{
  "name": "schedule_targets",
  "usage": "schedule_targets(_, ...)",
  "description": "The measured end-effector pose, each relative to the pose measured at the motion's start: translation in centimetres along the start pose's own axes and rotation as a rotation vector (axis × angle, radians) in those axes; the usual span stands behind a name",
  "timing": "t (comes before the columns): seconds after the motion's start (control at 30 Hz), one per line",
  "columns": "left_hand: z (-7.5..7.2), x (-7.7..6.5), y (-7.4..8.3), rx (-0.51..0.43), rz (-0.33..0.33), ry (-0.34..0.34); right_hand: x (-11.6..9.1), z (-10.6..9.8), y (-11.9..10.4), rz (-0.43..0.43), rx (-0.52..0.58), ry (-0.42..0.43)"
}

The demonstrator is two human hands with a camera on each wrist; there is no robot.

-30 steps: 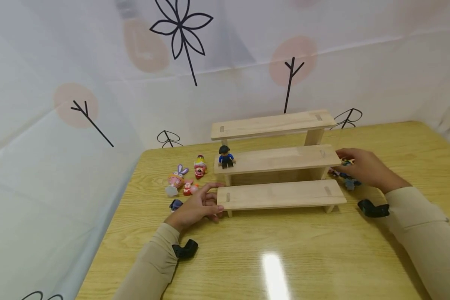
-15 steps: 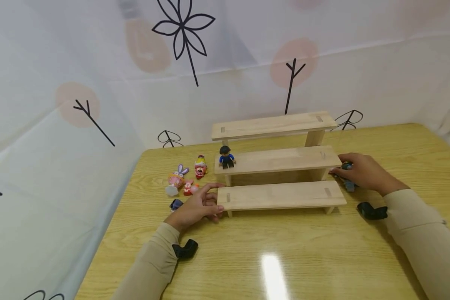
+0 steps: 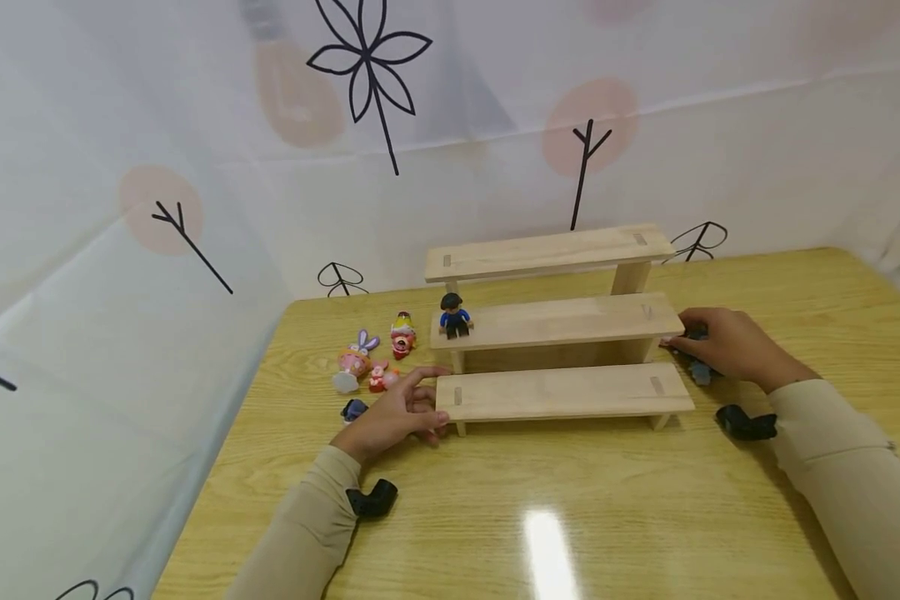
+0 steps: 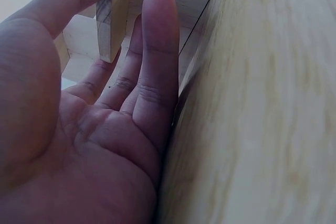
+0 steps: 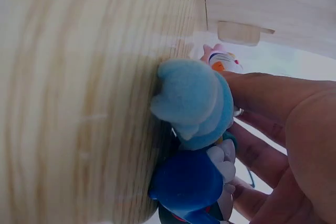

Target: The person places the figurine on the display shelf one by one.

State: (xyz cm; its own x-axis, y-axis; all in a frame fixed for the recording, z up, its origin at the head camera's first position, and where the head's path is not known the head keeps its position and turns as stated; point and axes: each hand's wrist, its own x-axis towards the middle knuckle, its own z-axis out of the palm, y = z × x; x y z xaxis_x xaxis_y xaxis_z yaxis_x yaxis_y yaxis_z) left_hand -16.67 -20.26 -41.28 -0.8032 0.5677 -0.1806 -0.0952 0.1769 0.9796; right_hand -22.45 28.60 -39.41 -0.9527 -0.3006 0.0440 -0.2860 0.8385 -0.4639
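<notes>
A three-tier wooden stand point(image 3: 562, 395) spans the middle of the table. My left hand point(image 3: 392, 414) holds the left end of its lowest board, thumb at the front corner and index finger at the back corner. In the left wrist view, the board's end point(image 4: 107, 30) sits between thumb and fingers. Beside the stand's right end, my right hand point(image 3: 737, 346) reaches down among small toy figurines. A light blue figurine point(image 5: 189, 98) and a dark blue figurine point(image 5: 188, 179) lie near its fingers; a pink and white figurine point(image 5: 220, 60) touches or nearly touches the thumb. Whether it grips one is hidden.
On the middle tier's left end sits a toy figure point(image 3: 454, 318) in a blue top. Several figurines lie left of the stand, including a bunny-eared one point(image 3: 354, 362) and a dark blue one point(image 3: 354, 409). A printed cloth point(image 3: 480, 192) hangs behind the table.
My right hand has moved slightly lower and closer to the stand's right side, among the figurines. The left hand keeps its hold on the lowest board.
</notes>
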Motion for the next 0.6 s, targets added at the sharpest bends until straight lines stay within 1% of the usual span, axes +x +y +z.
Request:
schedule_targets(0.27, 0.11, 0.38, 0.35, -0.001, -0.008, -0.015, -0.23, -0.29, 0.12, 0.023, -0.009, 0.025)
schedule_targets(0.47, 0.03, 0.22, -0.01, 0.015, -0.003, -0.005, -0.07, -0.43, 0.22, 0.04, 0.016, 0.047)
schedule_targets(0.53, 0.02, 0.08, -0.1, 0.016, -0.006, 0.001, -0.1, -0.42, 0.15, 0.046, 0.026, 0.074)
schedule_targets(0.6, 0.04, 0.01, -0.14, 0.012, -0.006, 0.002, -0.18, -0.49, 0.08, 0.05, 0.027, 0.127)
